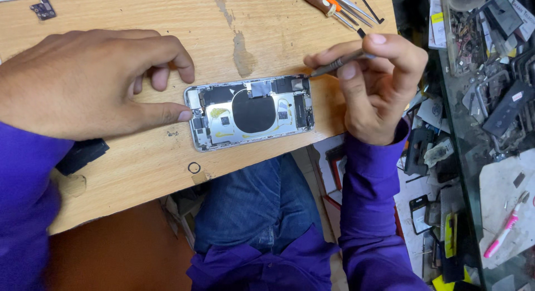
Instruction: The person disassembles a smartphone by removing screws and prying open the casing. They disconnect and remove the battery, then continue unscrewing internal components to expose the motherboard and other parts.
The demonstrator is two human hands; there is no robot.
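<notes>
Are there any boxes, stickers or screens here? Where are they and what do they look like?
Opened phone: middle of the wooden table, no screen on it, silver frame, round black patch inside.
White label: top right corner, slanted rectangle with dark print.
Yellow sticker: top right, small, on a white packet.
Loose phone screens and parts: right side pile, dark and grey rectangles.
Yellow and black packet: lower right, narrow, upright.

Purple long sleeves [368, 213] w/ loose cuffs, purple shirt hem, blue denim jeans [251, 207].
</notes>
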